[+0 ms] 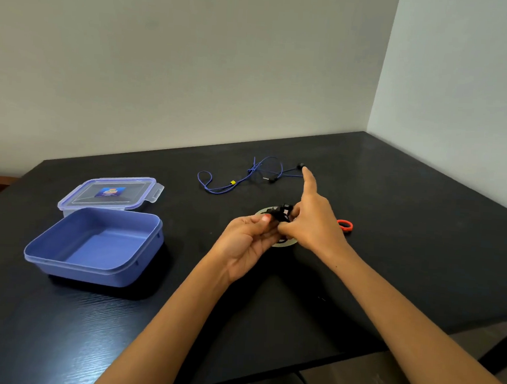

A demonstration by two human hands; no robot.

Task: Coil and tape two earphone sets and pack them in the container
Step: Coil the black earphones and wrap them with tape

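**Earphones in both hands, second set loose on table**

Black earphones [282, 214] were found bunched into a small bundle and held just above the black table [409, 220], between the two hands. The left hand [247, 242] lay palm up, with its fingers curled and its thumb pressed on the bundle's left side. The right hand [314, 226] pinched the bundle's right side with its thumb and lower fingers, while its index finger stood straight out and pointed away from the person. Whether tape was already on the bundle could not be told.

A pale tape roll [287, 244] lay flat on the table directly below the hands and was mostly hidden by them. A red ring-shaped object [345, 225] lay just beyond the right hand, part hidden by it.

Blue earphones [241, 179] lay uncoiled and loosely tangled farther back on the table, well apart from the hands, their dark earbuds toward the right.

The blue container [70, 264] stood open at the left of the table. Its clear lid [111, 194] lay flat just behind it.
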